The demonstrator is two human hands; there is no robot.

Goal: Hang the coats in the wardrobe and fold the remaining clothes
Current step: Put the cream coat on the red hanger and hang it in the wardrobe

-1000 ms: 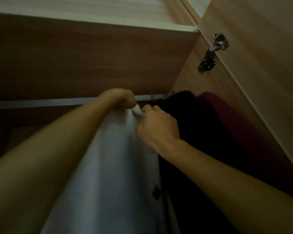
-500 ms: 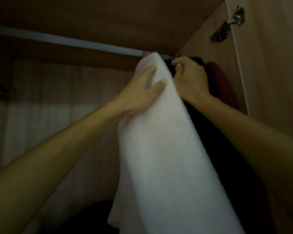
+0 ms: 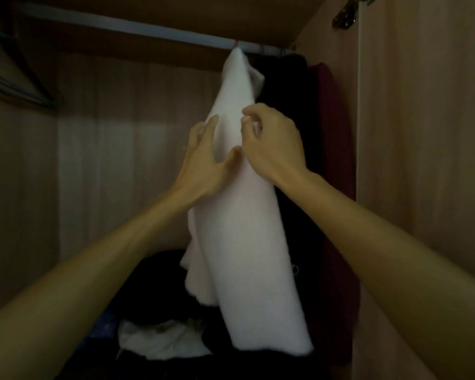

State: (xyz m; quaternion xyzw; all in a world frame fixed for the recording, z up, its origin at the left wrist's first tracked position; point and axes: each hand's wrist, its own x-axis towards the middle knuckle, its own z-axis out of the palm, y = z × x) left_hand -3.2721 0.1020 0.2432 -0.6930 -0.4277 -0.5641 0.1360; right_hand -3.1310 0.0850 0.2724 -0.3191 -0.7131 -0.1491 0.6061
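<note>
The white coat (image 3: 244, 215) hangs from the rail (image 3: 137, 27) inside the wardrobe (image 3: 422, 133), right between your hands. Your left hand (image 3: 206, 163) lies flat on its left side, fingers spread, not gripping. Your right hand (image 3: 274, 144) pinches the cloth at its right edge, fingertips closed on it. Just past your right hand hang a black coat (image 3: 294, 105) and a maroon coat (image 3: 335, 119). Below your arms lies a pile of dark and pale clothes (image 3: 162, 338)

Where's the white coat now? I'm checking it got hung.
Upper centre, the white coat hangs from the rail, left of the black coat.
</note>
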